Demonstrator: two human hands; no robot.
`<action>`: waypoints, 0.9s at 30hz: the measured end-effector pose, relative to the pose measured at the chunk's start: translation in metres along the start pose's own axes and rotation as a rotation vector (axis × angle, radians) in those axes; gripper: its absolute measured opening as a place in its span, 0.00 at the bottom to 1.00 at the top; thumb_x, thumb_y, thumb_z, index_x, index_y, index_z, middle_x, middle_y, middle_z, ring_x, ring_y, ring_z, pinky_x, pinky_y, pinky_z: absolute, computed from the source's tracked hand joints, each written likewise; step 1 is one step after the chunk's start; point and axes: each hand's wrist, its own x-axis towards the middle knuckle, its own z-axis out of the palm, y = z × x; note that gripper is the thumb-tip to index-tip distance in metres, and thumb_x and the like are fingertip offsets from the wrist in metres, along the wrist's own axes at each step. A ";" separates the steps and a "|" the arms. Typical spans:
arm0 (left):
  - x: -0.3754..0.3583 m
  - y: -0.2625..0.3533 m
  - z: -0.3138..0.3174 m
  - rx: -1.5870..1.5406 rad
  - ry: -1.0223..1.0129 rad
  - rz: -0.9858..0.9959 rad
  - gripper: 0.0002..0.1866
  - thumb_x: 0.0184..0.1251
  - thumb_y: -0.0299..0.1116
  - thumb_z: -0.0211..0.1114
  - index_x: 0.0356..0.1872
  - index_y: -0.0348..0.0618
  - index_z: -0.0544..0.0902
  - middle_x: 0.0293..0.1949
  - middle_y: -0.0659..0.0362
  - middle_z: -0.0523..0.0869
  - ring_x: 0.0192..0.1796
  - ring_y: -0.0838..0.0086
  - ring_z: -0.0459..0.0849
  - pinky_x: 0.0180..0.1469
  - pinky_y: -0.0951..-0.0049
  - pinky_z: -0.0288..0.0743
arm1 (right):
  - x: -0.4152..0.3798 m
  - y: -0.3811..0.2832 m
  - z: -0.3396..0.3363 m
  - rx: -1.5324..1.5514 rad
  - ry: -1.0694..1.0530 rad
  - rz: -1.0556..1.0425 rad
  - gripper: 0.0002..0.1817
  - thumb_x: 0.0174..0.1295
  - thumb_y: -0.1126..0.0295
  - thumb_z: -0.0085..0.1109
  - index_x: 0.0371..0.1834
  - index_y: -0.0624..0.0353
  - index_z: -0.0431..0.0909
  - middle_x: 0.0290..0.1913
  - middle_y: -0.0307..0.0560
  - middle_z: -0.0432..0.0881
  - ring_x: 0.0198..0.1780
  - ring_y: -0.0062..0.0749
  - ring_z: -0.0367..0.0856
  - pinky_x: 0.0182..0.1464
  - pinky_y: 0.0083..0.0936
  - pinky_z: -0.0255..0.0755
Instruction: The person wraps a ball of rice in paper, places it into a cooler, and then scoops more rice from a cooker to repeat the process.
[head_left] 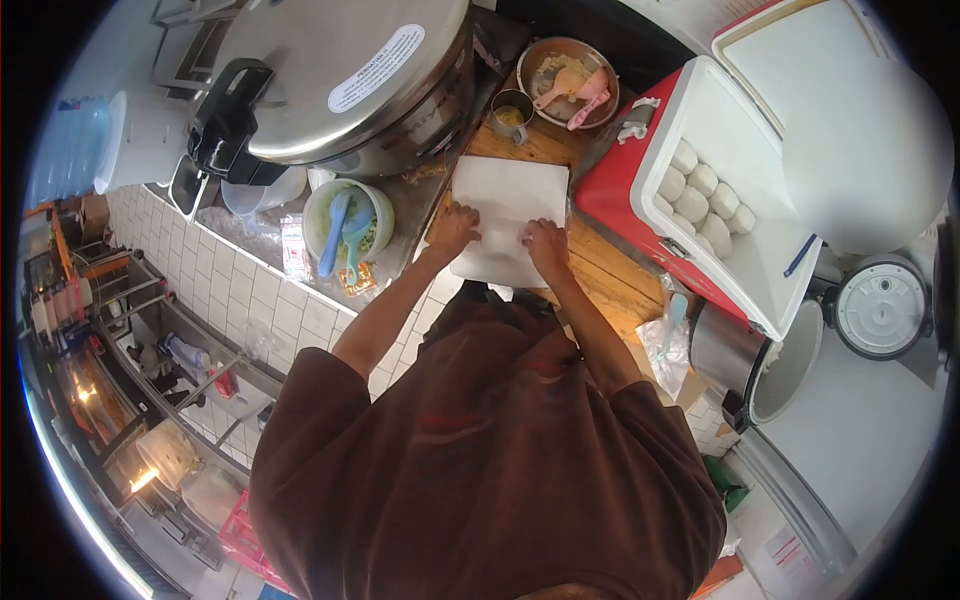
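Note:
A sheet of white wrapping paper (512,180) lies on the wooden board (625,290) in front of me. My left hand (455,230) grips the left side of the sheet with curled fingers. On the right side, my right hand (545,245) has its fingers bent and closed on the paper too. Between the two hands the paper looks raised and folded over; whether something lies inside is hidden. Just beyond the sheet stand a metal cup (511,114) and a metal bowl (532,62) holding a scoop (560,86) and a pink-handled utensil (592,98).
At right stands an open red cooler (625,165) with several white wrapped bundles (703,180). A large pressure cooker (340,80) is at upper left. Below it is a white tub (318,215) with blue and green spoons. A steel pot (728,350) sits at lower right.

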 end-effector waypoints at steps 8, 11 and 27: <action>-0.044 -0.001 0.014 -0.043 0.056 0.220 0.12 0.61 0.35 0.66 0.43 0.43 0.84 0.45 0.56 0.85 0.47 0.61 0.83 0.53 0.58 0.74 | -0.042 -0.002 0.018 0.242 0.045 -0.011 0.11 0.56 0.73 0.57 0.42 0.57 0.82 0.42 0.50 0.79 0.49 0.45 0.78 0.52 0.45 0.72; -0.050 -0.009 0.010 -0.007 0.148 0.359 0.13 0.63 0.35 0.64 0.47 0.44 0.85 0.47 0.56 0.85 0.48 0.61 0.84 0.55 0.60 0.74 | -0.051 0.002 0.000 0.164 0.163 -0.172 0.10 0.58 0.75 0.55 0.42 0.57 0.81 0.49 0.51 0.81 0.53 0.45 0.78 0.52 0.43 0.73; 0.025 0.014 0.010 0.208 -0.140 0.090 0.17 0.53 0.30 0.73 0.43 0.44 0.78 0.40 0.51 0.85 0.47 0.59 0.85 0.48 0.58 0.78 | 0.013 0.006 0.017 0.134 0.009 -0.071 0.17 0.51 0.81 0.63 0.45 0.57 0.74 0.36 0.49 0.80 0.40 0.49 0.81 0.40 0.34 0.76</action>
